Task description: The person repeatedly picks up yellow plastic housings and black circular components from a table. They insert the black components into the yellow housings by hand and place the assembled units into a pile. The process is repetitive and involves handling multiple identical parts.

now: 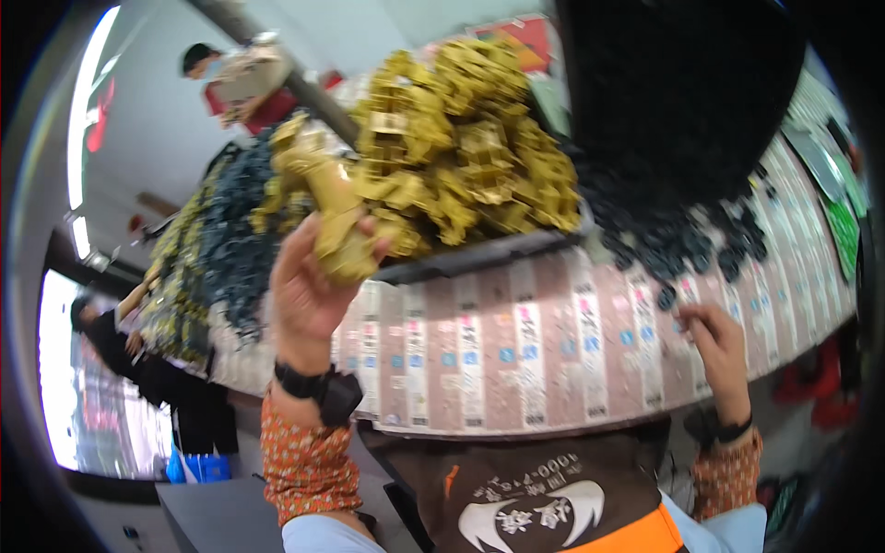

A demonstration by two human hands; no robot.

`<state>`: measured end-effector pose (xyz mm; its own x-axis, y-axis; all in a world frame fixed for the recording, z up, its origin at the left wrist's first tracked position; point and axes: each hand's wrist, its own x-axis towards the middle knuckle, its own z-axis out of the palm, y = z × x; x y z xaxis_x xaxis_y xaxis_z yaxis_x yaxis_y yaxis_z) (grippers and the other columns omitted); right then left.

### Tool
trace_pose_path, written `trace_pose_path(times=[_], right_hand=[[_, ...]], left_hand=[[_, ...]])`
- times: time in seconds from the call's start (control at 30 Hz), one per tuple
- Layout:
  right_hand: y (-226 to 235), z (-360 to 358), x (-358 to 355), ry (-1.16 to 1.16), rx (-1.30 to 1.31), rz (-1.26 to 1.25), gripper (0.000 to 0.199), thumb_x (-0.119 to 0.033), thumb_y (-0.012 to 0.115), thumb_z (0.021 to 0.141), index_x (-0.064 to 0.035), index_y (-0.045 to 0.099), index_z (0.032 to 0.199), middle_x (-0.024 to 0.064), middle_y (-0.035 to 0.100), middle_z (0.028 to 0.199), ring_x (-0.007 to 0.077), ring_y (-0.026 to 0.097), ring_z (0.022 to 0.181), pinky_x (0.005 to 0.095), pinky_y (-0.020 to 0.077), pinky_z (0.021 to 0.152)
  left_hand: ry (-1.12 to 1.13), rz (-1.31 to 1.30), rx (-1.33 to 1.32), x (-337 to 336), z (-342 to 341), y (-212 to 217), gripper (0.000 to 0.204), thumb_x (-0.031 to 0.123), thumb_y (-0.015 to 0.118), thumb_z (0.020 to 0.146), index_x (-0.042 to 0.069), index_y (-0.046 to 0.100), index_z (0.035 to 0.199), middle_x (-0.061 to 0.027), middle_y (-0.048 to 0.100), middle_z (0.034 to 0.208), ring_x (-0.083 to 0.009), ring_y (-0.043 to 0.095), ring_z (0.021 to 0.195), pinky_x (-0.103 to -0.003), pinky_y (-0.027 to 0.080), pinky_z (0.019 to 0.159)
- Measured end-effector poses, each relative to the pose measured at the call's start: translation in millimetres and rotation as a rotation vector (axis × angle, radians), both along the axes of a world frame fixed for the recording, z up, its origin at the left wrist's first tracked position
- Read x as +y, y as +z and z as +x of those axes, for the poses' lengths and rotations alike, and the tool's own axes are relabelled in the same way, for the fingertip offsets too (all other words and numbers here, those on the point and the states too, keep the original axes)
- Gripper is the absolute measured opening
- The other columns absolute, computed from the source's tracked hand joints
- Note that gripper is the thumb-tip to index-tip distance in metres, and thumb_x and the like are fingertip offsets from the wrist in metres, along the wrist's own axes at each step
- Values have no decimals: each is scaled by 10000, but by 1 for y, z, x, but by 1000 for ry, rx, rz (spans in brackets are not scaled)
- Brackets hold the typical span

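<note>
My left hand [318, 276] is raised in front of a dark tray and grips a glossy olive-yellow plastic part [336, 198], which stands tilted up out of my fingers. Behind it, the black tray [489, 255] is heaped with similar olive-yellow moulded parts [452, 157]. At the right, my right hand [721, 355] hovers over the near side of the table with thumb and forefinger closed together. Whatever is between those fingertips is too small to make out. Just beyond them lie small black round pieces [691, 251], spilling from a large dark pile.
A big black container [682, 92] looms at the far right over the pile. Dark blue-grey parts [240, 235] and more yellowish ones are heaped along the left of the table [498, 373]. Two people work farther off at the left; a grey surface [217, 516] is at lower left.
</note>
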<state>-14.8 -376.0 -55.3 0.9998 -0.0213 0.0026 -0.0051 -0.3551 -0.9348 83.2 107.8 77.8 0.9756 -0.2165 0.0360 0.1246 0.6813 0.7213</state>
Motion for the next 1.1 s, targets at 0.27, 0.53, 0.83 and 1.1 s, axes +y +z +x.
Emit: trace_pose_path(times=[0.27, 0.53, 0.83, 1.1], right_hand=[[-24, 43, -18, -48, -131, -565, 246, -50, 665, 882, -42, 674, 1127, 154, 633, 975, 334, 637, 905, 412, 517, 789], [-35, 47, 14, 71, -247, -699, 365, -43, 704, 856, -45, 594, 1203, 199, 562, 1058, 421, 581, 1027, 472, 486, 881], [-28, 39, 22, 50, -163, -614, 351, 11, 671, 833, -29, 549, 1160, 207, 519, 1090, 449, 580, 1013, 487, 482, 856], [-22, 26, 27, 114, -152, -455, 330, 76, 614, 839, -32, 573, 1147, 186, 605, 1032, 414, 611, 956, 460, 490, 809]], left_hand=[[-202, -13, 108, -74, -65, -61, 883, 483, 671, 993, 263, 140, 1664, -108, 560, 1224, -137, 591, 828, -345, 573, 748], [-252, 67, 251, -98, -87, -118, 804, 373, 670, 970, 120, 268, 1619, -116, 618, 1174, -283, 663, 1081, -505, 548, 1003], [-296, -164, 421, -98, -97, -171, 618, 259, 619, 1016, 89, 367, 1553, -135, 552, 1355, -271, 599, 1197, -436, 598, 873], [-98, 265, 409, -109, -108, -159, 585, 244, 660, 1005, 61, 419, 1506, -155, 648, 1280, -311, 683, 1124, -439, 592, 946]])
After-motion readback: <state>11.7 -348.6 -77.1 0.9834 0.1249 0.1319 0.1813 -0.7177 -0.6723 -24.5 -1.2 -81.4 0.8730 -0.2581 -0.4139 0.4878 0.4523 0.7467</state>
